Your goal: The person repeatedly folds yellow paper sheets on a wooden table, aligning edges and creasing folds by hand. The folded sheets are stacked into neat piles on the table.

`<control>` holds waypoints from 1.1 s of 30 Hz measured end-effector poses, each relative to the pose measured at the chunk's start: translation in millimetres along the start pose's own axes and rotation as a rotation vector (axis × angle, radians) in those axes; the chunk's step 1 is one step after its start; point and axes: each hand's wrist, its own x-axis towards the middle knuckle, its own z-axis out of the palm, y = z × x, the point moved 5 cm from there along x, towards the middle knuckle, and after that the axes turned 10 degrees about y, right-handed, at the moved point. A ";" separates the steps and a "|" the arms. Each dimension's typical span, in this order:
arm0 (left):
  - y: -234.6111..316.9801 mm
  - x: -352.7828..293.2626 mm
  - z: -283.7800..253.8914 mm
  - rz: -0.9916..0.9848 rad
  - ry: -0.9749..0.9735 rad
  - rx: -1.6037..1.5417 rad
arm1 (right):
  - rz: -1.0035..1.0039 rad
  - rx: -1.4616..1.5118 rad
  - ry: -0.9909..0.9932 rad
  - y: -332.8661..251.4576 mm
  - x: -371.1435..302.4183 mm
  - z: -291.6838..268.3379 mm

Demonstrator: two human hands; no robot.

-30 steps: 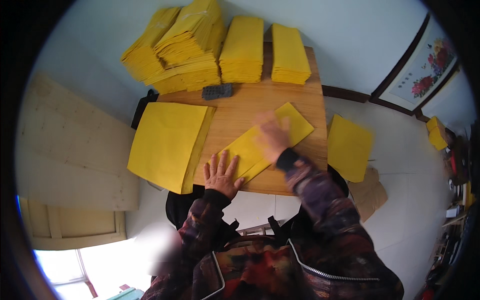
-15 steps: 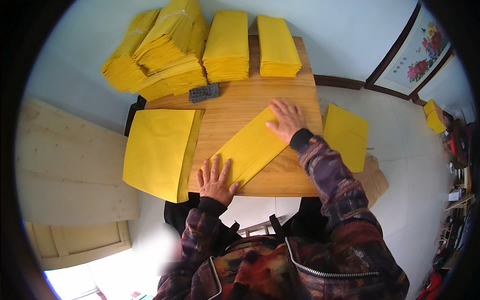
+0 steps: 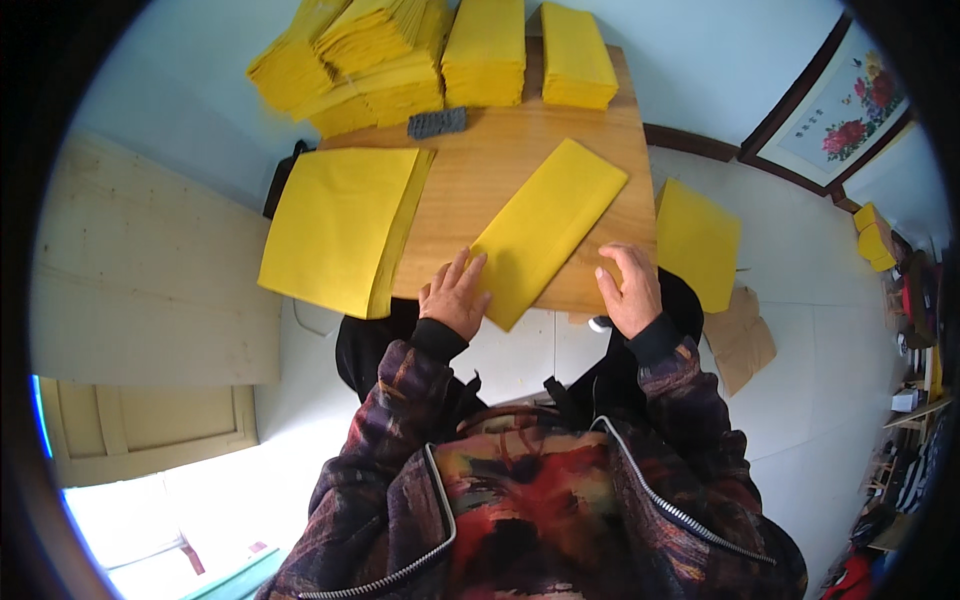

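Note:
A folded yellow paper strip (image 3: 560, 225) lies slanted across the front middle of the wooden table. Fingers spread, my left hand (image 3: 456, 298) touches the strip's near left edge. My right hand (image 3: 632, 288) is apart from it, at the table's near right edge, holding nothing, with its thumb and curved fingers parted. To the left of my left hand is a stack of wide yellow paper sheets (image 3: 340, 230), its near end over the table's front edge.
Folded yellow paper stacks (image 3: 484, 55) and tied bundles (image 3: 370, 60) line the table's far side. A dark grey block (image 3: 437, 123) lies before them. Beyond the right edge are more yellow sheets (image 3: 697, 245) and brown paper (image 3: 740, 340). Pale boards (image 3: 170, 270) stand at left.
My right hand has left the strip's far end and come back toward me. The strip now lies more steeply, and my left hand touches only its edge. The whole view has shifted.

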 end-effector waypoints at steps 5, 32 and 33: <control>-24.1 -21.4 -2.0 -0.252 0.160 -0.803 | 0.176 0.047 -0.069 -6.9 -35.6 0.3; -4.1 -22.2 -0.5 -0.230 0.150 -0.513 | 0.775 0.817 -0.296 -16.1 -91.4 64.9; -4.2 -17.6 -2.1 -0.222 0.133 -0.473 | 0.782 0.814 -0.307 -15.9 -90.4 61.6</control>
